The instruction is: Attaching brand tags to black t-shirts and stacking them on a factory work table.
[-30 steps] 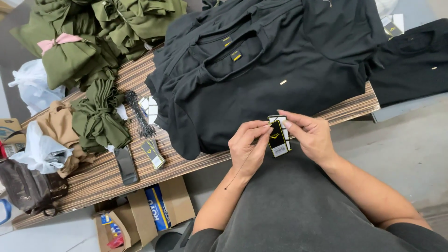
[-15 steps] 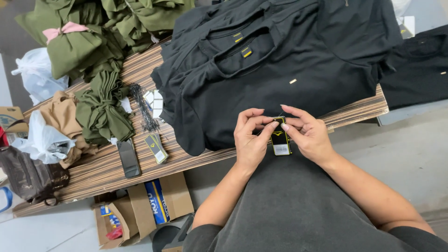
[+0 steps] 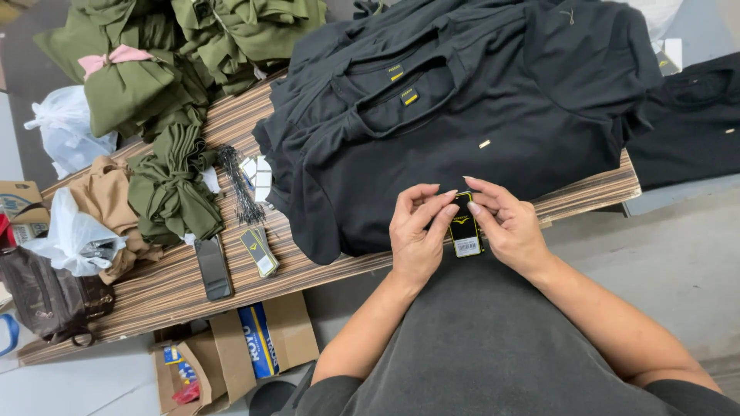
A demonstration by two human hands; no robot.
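At the table's near edge, a black hang tag (image 3: pixel 465 228) was pinched between left hand (image 3: pixel 417 236) and right hand (image 3: pixel 509 227), fingertips grasping.

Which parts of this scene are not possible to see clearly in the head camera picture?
- Hang tag: its upper part is covered by fingers of the left hand and right hand.
- Any string on the tag: too small to tell.
- Lower black shirts: hidden under the top one.
- Cardboard box: partly hidden by the table.
- Olive garments: cut off by the top edge.
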